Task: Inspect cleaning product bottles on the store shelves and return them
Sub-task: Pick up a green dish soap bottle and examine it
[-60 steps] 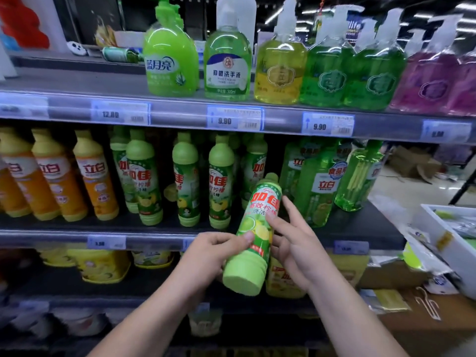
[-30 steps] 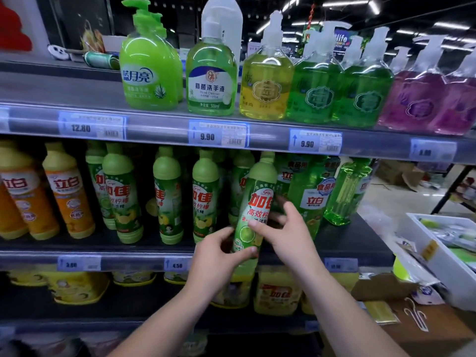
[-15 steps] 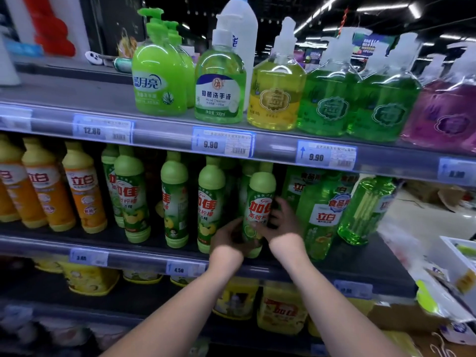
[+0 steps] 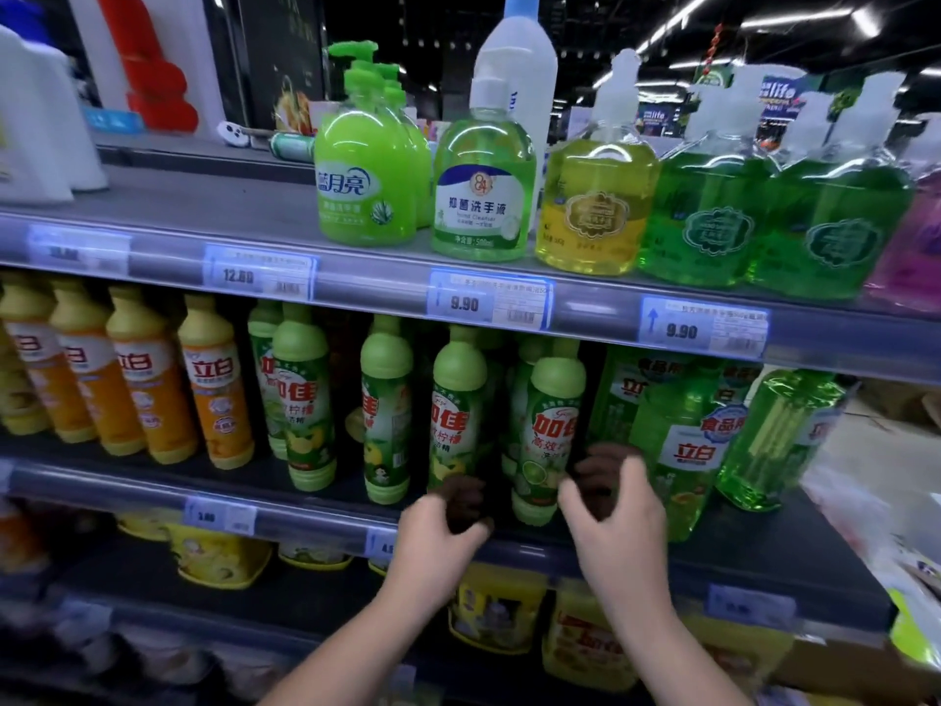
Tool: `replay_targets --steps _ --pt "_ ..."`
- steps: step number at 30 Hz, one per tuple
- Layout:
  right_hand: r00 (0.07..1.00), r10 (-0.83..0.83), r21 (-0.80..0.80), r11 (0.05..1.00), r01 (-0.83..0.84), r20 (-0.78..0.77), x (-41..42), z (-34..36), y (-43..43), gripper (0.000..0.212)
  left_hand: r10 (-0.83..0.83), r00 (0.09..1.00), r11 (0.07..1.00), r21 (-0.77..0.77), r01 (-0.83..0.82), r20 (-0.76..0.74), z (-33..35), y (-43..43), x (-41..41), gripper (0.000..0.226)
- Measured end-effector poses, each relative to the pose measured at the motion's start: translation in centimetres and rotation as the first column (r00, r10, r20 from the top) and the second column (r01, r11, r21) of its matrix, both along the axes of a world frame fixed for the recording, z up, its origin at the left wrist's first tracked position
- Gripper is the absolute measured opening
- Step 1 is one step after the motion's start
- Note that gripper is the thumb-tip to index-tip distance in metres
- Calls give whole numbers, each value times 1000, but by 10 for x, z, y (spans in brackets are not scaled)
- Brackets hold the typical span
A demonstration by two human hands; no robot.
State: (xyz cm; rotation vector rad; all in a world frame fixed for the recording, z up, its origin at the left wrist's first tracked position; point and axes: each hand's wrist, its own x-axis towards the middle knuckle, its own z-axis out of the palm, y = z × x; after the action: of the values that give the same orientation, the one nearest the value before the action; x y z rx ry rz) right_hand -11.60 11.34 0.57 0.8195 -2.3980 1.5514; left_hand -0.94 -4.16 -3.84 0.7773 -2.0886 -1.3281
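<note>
With the green dish soap bottle (image 4: 550, 440) standing upright on the middle shelf (image 4: 764, 542) in its row, left hand (image 4: 438, 537) and right hand (image 4: 611, 507) flank it, each grip open and empty, so this return appears done, other bottles presumably remaining
</note>
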Motion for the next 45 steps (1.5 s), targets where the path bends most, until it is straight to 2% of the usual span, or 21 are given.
replay_targets --steps 2,3,6,8,12,16,19,21,22,24,29,34,39,45 --pt "994 112 95 989 -112 8 16 5 -15 25 65 998 997 -46 -64 20 -1 -15 22 34" --pt "986 163 155 974 -166 33 22 7 -30 29 94 995 995 -45 -93 27 -2 -21 32 32" --pt "974 210 309 924 -225 80 30 13 -84 79 140 989 990 -28 -139 44 -4 -37 51 28" --pt "978 162 296 935 -195 131 27 16 -112 92 131 990 991 -32 -130 50 -5 -46 57 28" --pt "979 93 237 962 -135 179 14 18 -132 86 79 996 996 -39 -77 43 -9 -57 67 30" --pt "989 73 136 987 -90 127 22 14 -120 76 3 1000 999 -52 -3 5 -7 -64 77 31" --pt "990 71 61 995 -79 125 39 20 -104 84 -106 994 992 -79 104 -32 0 -64 83 66" --pt "993 72 15 997 -74 90 51 28 -91 75 -180 982 980 -96 174 -59 5 -62 83 85" --pt "991 94 -14 996 -93 96 57 30 -83 67 -214 974 973 -101 206 -73 8 -60 83 87" --pt "975 180 -71 983 -172 129 75 28 -70 55 -293 953 955 -81 286 -84 12 -57 84 82" --pt "942 260 -102 965 -243 212 109 10 -46 53 -474 874 878 12 478 -106 9 -52 98 69" --pt "904 346 -137 937 -321 250 115 17 -32 50 -500 847 850 82 520 -183 3 -40 115 64" --pt "862 402 -214 913 -349 309 113 17 -23 68 -508 831 823 155 546 -225 11 -25 115 61" --pt "797 457 -333 879 -340 394 113 21 -9 64 -479 840 805 254 536 -254 14 3 127 57"
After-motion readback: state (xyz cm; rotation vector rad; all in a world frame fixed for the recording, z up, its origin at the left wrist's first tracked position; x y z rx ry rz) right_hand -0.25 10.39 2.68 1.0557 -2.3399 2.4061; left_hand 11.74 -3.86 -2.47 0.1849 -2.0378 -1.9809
